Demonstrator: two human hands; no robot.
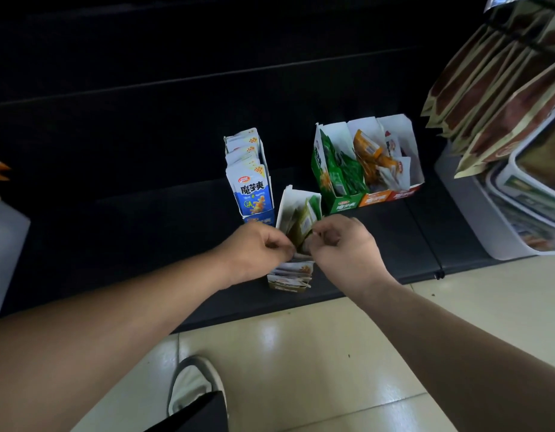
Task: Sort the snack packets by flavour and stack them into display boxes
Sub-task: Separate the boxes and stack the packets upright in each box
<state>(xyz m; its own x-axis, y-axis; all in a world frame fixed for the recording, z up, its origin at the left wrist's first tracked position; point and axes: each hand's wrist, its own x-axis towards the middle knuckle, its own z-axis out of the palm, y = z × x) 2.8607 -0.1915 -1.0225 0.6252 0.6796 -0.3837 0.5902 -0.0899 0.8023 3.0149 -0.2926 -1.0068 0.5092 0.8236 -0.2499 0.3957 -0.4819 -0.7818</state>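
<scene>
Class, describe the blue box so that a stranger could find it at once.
Look along the black shelf just above the floor tiles. Left of the green box, beyond the left hand pinching olive packets, stands the blue box. It alone is packed full of upright blue-and-white packets.

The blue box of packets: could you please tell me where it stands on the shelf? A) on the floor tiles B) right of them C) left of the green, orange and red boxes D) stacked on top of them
C: the blue box stands left of the green box, orange box and red box, while the left hand and right hand pinch packets nearer the front of the shelf.
</scene>
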